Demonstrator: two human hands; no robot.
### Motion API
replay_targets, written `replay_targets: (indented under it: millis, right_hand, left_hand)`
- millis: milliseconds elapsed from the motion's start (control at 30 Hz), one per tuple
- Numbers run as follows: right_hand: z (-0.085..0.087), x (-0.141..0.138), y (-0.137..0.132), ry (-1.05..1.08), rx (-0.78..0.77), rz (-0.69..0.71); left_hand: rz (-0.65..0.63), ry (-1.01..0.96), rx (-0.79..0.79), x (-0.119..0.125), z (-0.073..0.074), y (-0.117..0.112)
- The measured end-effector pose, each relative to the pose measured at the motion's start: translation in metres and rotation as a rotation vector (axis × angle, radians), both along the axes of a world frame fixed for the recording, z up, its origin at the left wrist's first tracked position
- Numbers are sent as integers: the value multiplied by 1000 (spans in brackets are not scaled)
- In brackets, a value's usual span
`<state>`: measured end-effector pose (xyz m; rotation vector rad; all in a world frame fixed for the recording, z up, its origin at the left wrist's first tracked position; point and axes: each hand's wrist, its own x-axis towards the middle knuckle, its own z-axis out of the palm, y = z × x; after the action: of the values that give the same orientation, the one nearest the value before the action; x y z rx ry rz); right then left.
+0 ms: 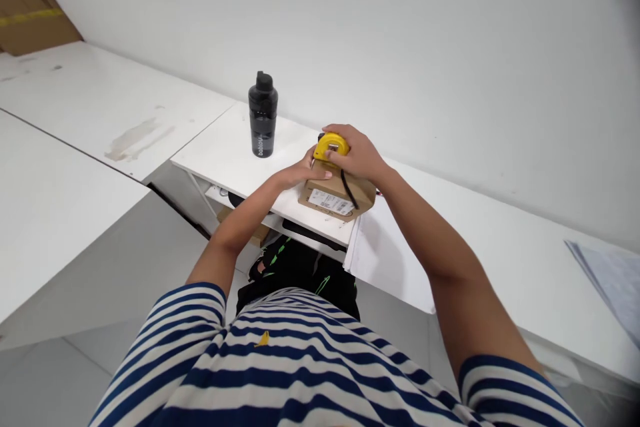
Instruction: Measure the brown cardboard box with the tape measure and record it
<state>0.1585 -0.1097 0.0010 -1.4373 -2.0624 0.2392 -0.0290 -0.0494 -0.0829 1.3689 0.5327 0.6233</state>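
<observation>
A yellow tape measure [331, 146] is in my right hand [356, 152], closed around it at the far top edge of a small cardboard box [336, 181]. Its black wrist strap [349, 188] hangs down over the box. My left hand [304, 172] grips the box's left side, thumb lying on the top face and the other fingers partly hidden behind. On the box's near face is a white printed label [331, 201]. The box rests on the white desk [225, 147]. Whether any blade is pulled out of the tape measure, I cannot tell.
A dark bottle [263, 117] stands on the desk left of the box. White papers [385, 260] lie right of it, near the front edge, and more sheets [610, 287] at far right. A large carton [35, 13] sits at the back left. A white wall [400, 47] rises behind.
</observation>
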Motion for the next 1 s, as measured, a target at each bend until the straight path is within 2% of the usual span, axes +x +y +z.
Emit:
replay_targets:
  millis: [133,300,433,700,833,1000]
  right_hand:
    - [3,-1,5,-192,-49,-5]
    - [10,-1,2,-293,-108,32]
    - [18,2,3,-296,-160,98]
    - [35,8,12,-403,-216,199]
    - [34,15,6,-427,-201,185]
    - [24,30,-10,-376,-209,133]
  left_hand:
    - [41,-133,-148,8,-2,-21]
    - [117,-211,-170,13,0,-32]
    - [91,-221,-137,13,-2,-32]
    - [55,-49,-12,6,-4,-25]
    - [38,-45,-34,7,2,-25]
    - [18,-59,-100,10,4,-26]
